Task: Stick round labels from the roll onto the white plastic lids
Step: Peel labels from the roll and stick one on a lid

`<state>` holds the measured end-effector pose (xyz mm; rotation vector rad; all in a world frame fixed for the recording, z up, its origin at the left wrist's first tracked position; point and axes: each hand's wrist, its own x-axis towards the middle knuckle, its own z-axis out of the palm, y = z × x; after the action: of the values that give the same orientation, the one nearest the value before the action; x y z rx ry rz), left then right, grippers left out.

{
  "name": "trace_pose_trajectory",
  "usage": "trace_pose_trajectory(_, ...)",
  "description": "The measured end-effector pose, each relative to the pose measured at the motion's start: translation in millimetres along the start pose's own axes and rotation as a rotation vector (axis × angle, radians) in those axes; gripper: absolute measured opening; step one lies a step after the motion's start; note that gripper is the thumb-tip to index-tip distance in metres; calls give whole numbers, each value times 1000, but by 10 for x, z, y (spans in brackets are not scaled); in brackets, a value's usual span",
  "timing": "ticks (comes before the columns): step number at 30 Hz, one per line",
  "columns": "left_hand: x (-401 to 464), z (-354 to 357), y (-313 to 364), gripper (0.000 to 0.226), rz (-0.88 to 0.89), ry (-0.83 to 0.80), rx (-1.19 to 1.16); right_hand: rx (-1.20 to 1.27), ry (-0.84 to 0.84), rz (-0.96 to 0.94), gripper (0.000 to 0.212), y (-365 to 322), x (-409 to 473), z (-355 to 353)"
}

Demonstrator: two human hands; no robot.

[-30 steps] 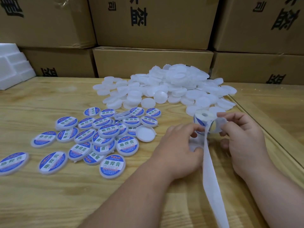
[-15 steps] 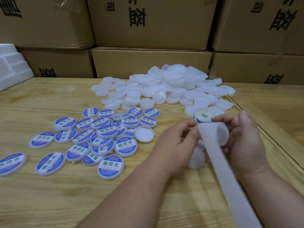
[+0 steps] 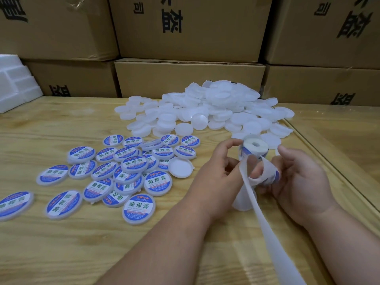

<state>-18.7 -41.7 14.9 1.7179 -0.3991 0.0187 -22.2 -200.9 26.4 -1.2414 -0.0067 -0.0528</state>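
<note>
A heap of blank white lids (image 3: 207,112) lies at the back of the wooden table (image 3: 61,254). Several lids with blue labels (image 3: 127,173) are spread at the left, and one blank lid (image 3: 181,167) lies beside them. The label roll (image 3: 256,148) stands between my hands. Its white backing strip (image 3: 273,243) trails down toward me. My left hand (image 3: 220,173) holds the strip just below the roll, index finger arched against the roll. My right hand (image 3: 300,179) pinches a peeled round label (image 3: 271,174), curled over its fingers. Another blank lid (image 3: 243,202) lies under my hands, mostly hidden.
Stacked cardboard boxes (image 3: 189,79) wall off the back of the table. White foam blocks (image 3: 14,83) sit at the far left. A raised wooden strip (image 3: 329,161) runs diagonally along the right side of the table.
The label has come off the backing and now curls over my right fingers. The strip has swung back toward me, and the roll shows between my hands again.
</note>
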Motion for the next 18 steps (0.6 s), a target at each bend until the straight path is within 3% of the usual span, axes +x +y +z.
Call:
trace_pose_trajectory(7, 19, -19, -60, 54, -14, -66, -25, 62, 4, 36, 43, -44, -37, -27)
trace_pose_trajectory(11, 24, -24, -27, 23, -68, -37, -155, 44, -55, 51, 40, -52, -99, -55)
trace_pose_trajectory(18, 18, -44, -11, 23, -94, -35, -43, 7, -31, 120, 33, -142, -227, 7)
